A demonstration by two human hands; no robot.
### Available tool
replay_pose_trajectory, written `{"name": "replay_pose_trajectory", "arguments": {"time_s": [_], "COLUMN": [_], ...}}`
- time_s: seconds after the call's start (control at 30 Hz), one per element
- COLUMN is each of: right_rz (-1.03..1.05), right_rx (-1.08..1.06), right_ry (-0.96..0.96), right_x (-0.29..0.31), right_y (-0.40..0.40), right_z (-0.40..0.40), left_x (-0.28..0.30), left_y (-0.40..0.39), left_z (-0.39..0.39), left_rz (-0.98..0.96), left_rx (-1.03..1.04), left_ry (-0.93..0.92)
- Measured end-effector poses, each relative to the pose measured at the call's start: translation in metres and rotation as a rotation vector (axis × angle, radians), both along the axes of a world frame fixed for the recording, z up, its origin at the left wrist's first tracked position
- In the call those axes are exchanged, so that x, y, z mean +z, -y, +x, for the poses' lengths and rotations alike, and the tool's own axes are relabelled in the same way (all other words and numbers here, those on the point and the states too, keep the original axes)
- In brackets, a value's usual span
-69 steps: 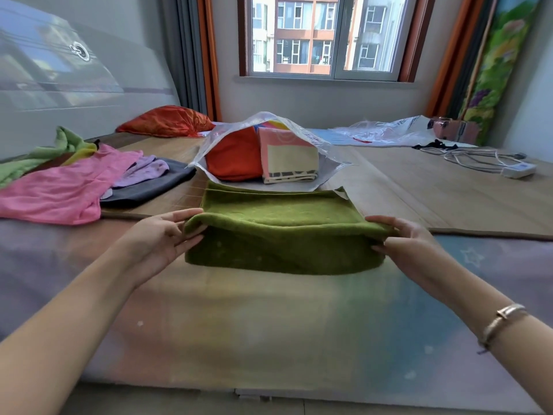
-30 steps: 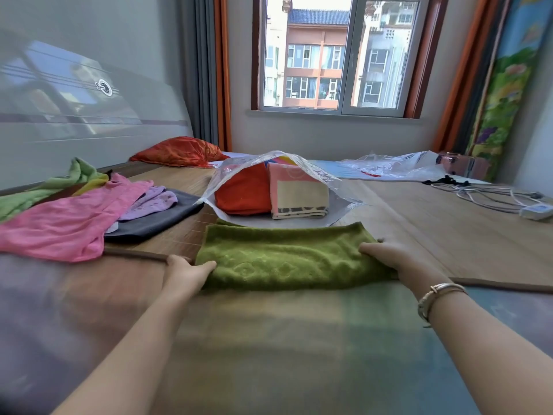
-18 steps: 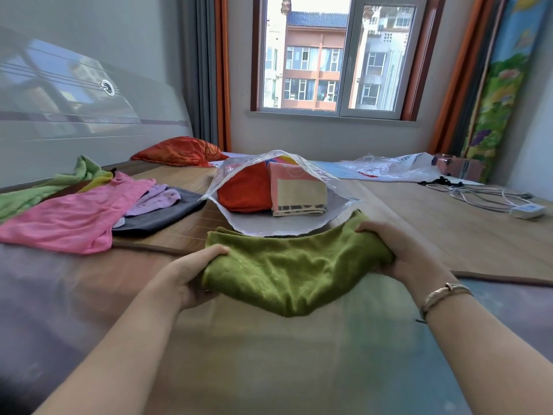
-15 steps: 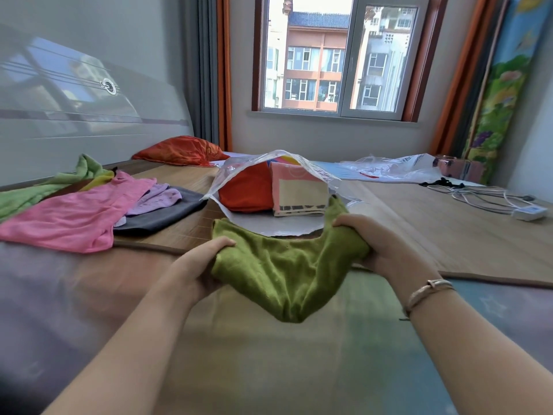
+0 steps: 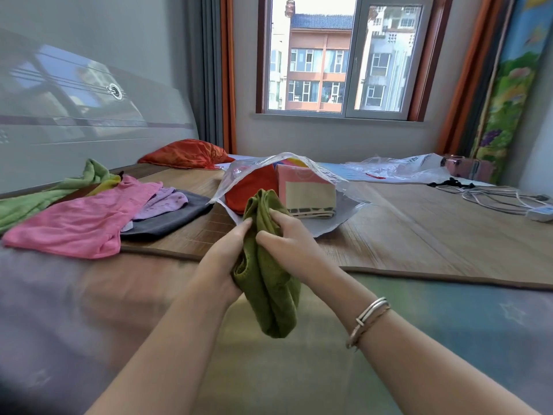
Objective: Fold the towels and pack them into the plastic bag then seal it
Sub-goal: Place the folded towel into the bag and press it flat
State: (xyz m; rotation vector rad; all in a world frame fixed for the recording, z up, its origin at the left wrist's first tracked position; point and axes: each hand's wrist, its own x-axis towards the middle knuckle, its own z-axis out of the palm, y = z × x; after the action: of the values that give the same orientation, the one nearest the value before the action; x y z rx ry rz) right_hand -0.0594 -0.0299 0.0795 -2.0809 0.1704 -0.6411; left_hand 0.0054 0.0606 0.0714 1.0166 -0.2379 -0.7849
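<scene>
Head camera, looking down our own forearms: we hold the olive-green towel [image 5: 266,277] upright between both hands, above the near edge of the bed and just short of the open plastic bag [image 5: 326,226]. A second ago it lay flat as a long folded strip with a hand at each end; since then we have lifted it and brought the ends together, so it now hangs doubled, its fold drooping below our palms. Our left hand [image 5: 223,262] cups the bundle from the left, fingers curled around the cloth; our right hand [image 5: 287,241], a bracelet [image 5: 369,320] at its wrist, pinches the upper layers from the other side. An orange towel [image 5: 251,190] and a pink-and-cream towel [image 5: 305,190] already sit inside the bag. To the left, a pink cloth [image 5: 80,220], a lilac cloth [image 5: 161,202] and a grey cloth [image 5: 170,220] lie unfolded on the bamboo mat [image 5: 434,229]. We judge this towel nearly ready to pack; sealing is some way off.
</scene>
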Motion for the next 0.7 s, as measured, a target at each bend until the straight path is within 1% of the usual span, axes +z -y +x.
{"name": "replay_pose_trajectory", "arguments": {"time_s": [0.1,0.17,0.2,0.23,0.3,0.33,0.37,0.4,0.47,0.5,0.53,0.57,0.6,0.67,0.7], "right_rz": [0.088,0.167,0.198,0.207,0.167,0.173,0.231,0.363,0.784,0.936,1.009,1.018,0.987,0.873,0.782], "right_rx": [0.141,0.154,0.129,0.075,-0.134,-0.242,-0.301,-0.268,0.032,0.173,0.267,0.285,0.257,0.101,0.035], "right_ry": [-0.081,-0.086,-0.042,0.028,0.181,0.199,0.158,0.074,-0.049,-0.083,-0.093,-0.085,-0.088,-0.112,-0.125], "right_x": [-0.001,0.001,0.002,0.002,-0.002,-0.006,-0.007,-0.009,-0.016,-0.019,-0.021,-0.024,-0.026,-0.019,-0.010], "right_y": [-0.004,-0.004,-0.001,0.003,0.019,0.032,0.041,0.051,0.071,0.075,0.077,0.079,0.082,0.093,0.100], "right_z": [-0.001,-0.006,-0.009,-0.012,-0.017,-0.019,-0.023,-0.027,-0.036,-0.040,-0.041,-0.039,-0.035,-0.012,0.002], "left_x": [0.001,0.002,0.002,0.004,0.007,0.009,0.010,0.011,0.012,0.012,0.011,0.008,0.005,-0.001,-0.003], "left_y": [-0.006,-0.009,-0.009,-0.010,-0.010,-0.011,-0.011,-0.013,-0.013,-0.012,-0.009,-0.004,0.002,0.017,0.024], "left_z": [-0.001,-0.002,-0.002,-0.003,-0.005,-0.004,-0.004,-0.002,0.001,0.002,0.003,0.004,0.009,0.028,0.041], "left_rz": [-0.073,-0.011,0.015,0.022,-0.016,-0.048,-0.084,-0.117,-0.161,-0.167,-0.166,-0.153,-0.126,-0.030,0.036], "left_rx": [-0.067,-0.069,-0.057,-0.042,-0.017,-0.009,-0.006,-0.004,-0.021,-0.030,-0.031,-0.030,-0.025,0.063,0.134], "left_ry": [-0.037,-0.029,-0.012,0.004,0.030,0.037,0.036,0.033,0.034,0.039,0.041,0.043,0.058,0.148,0.216]}}
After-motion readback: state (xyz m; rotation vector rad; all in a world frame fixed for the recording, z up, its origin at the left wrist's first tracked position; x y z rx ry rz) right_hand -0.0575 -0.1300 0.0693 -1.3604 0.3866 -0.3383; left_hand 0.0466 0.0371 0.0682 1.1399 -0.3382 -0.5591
